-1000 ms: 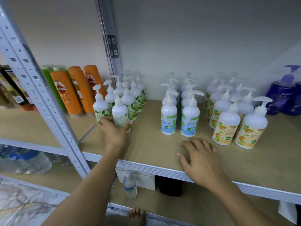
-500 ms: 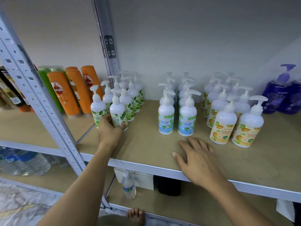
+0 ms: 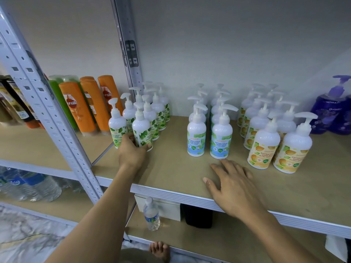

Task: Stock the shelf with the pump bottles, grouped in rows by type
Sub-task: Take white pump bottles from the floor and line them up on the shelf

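The shelf board (image 3: 171, 171) looks like smooth, matt tan fibreboard, edged in front with a ribbed, satin grey metal rail (image 3: 171, 195). Every pump bottle (image 3: 141, 128) on it is glossy white plastic with a shiny printed label. At its left rises a perforated painted-metal upright (image 3: 53, 118), and beyond that stand glossy orange plastic shampoo bottles (image 3: 77, 109). Below it is a clear plastic water bottle (image 3: 151, 215).

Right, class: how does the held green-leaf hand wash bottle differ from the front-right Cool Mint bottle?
The green-leaf bottle carries a green leaf label; the Cool Mint bottle a blue and green one. The left hand grips the green-leaf bottle at its base; no hand holds the Cool Mint bottle. Both are upright and white, with white pumps.
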Demonstrator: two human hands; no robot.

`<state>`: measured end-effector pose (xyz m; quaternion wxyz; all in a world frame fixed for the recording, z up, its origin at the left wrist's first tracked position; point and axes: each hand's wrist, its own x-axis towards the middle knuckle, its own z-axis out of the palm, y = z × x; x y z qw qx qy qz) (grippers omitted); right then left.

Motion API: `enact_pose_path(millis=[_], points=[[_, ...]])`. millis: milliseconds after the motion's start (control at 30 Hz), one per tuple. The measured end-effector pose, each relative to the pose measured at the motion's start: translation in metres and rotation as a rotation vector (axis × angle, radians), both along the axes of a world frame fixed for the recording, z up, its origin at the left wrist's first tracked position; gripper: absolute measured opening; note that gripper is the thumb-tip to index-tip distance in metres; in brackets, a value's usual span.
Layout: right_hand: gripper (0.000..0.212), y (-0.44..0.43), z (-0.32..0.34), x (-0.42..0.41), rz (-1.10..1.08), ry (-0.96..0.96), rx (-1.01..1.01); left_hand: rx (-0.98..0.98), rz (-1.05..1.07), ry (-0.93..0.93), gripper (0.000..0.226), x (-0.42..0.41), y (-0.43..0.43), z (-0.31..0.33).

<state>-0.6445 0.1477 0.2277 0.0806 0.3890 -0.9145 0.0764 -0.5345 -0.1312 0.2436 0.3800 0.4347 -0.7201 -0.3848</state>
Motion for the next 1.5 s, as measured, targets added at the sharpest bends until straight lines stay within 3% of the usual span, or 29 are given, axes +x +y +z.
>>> enact_pose_path(millis=[133, 333, 533, 700, 867, 1033, 1367, 1500], points=[[0.077, 0.0, 0.0, 0.0, -0.004, -0.001, 0.001, -0.044, 0.043, -0.019, 0.062, -0.005, 0.007, -0.001], [0.08, 0.0, 0.001, 0.001, -0.005, 0.004, 0.006, -0.146, 0.253, -0.23, 0.089, -0.018, 0.017, 0.002], [0.078, -0.001, 0.001, 0.001, -0.01, 0.01, 0.022, -0.108, 0.307, -0.228, 0.098, -0.024, 0.018, 0.006], [0.077, -0.001, 0.0, 0.001, -0.013, 0.013, 0.018, -0.059, 0.251, -0.157, 0.075, -0.019, 0.013, 0.003], [0.074, -0.001, -0.002, -0.001, -0.016, 0.026, 0.022, 0.039, 0.056, 0.01, 0.05, -0.005, 0.001, -0.003], [0.073, -0.002, -0.002, -0.001, -0.016, 0.03, 0.029, 0.035, -0.044, 0.023, 0.045, 0.006, -0.003, -0.006], [0.074, -0.002, -0.002, -0.001, -0.017, 0.041, 0.029, -0.016, 0.133, -0.057, 0.07, 0.0, 0.009, -0.004], [0.073, -0.002, -0.003, -0.001, -0.02, 0.042, 0.024, -0.025, 0.185, -0.102, 0.062, -0.005, 0.006, -0.006]])
